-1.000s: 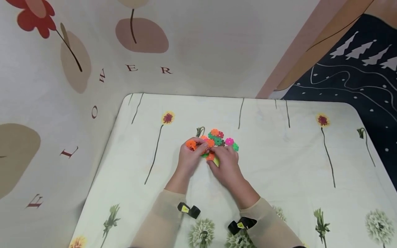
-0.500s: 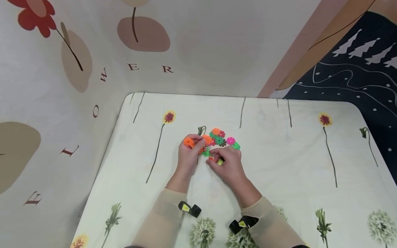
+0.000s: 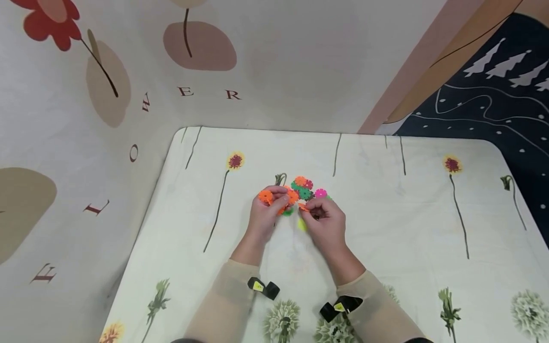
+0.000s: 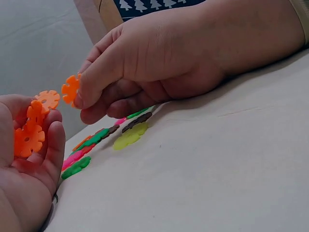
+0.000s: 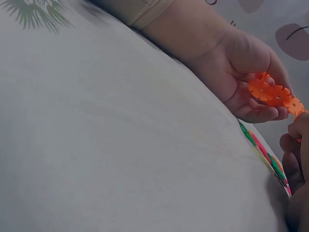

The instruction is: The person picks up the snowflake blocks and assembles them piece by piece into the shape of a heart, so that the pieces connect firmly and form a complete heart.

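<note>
Partway through, by the look of it. Left hand (image 3: pixel 262 218) grasps a cluster of bright orange, flower-shaped notched plastic discs (image 4: pixel 29 140), raised off the white flower-printed surface (image 3: pixel 386 228). At least three discs there, apparently slotted into each other; exact count hidden by fingers. That joined part reads as the done bit.

Right hand (image 3: pixel 329 221) pinches a single orange flower-shaped plastic disc (image 4: pixel 70 90) between thumb and fingers, also raised, just beside the cluster's end. Left wrist view shows a slim gap, so I judge it not attached; right wrist view has it mostly covered by fingers.

Remaining: loose discs lying flat near the hands. Yellow flower-shaped disc (image 4: pixel 130 137), with dark brown disc (image 4: pixel 137 122) behind it in the left wrist view; bright green disc (image 4: pixel 76 167) by the left hand; farther off, a group with dark green disc (image 3: pixel 305 193), orange loose disc (image 3: pixel 300 181) and hot pink disc (image 3: pixel 320 193). None of these is held. Whether the other colours belong in the build, can't tell.
</note>
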Motion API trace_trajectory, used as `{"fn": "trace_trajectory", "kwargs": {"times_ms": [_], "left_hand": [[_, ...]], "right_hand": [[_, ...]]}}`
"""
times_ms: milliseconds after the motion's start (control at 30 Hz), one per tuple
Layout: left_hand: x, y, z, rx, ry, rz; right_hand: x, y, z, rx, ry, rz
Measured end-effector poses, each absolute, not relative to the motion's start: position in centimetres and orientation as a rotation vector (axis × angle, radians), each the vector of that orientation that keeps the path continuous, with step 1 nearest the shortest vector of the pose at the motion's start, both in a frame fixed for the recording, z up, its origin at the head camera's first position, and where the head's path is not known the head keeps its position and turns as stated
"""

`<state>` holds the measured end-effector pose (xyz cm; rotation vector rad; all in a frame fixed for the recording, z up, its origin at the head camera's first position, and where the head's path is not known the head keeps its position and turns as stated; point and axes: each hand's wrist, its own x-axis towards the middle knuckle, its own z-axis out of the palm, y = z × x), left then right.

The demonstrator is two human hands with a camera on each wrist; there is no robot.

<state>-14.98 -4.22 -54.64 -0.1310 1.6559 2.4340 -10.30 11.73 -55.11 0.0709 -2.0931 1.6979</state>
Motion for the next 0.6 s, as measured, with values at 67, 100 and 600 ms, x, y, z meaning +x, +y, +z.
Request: {"fn": "trace_trajectory", "kwargs": {"times_ms": [67,100,600], "left_hand": [[-14.9,-4.2,-54.6,-0.106,1.664,2.426],[-14.9,-4.2,-54.7,-0.097,1.667,2.425],[-14.8,-4.4,-54.5,-0.08,1.777,2.329]], "right_hand": [[-10.1,11.5,-54.4,0.071,-2.089,1.692],[-10.0,11.4,-54.0,0.073,-2.091,1.686],[-9.5,11.2,-52.6,0.153,-2.089,1.576]]}}
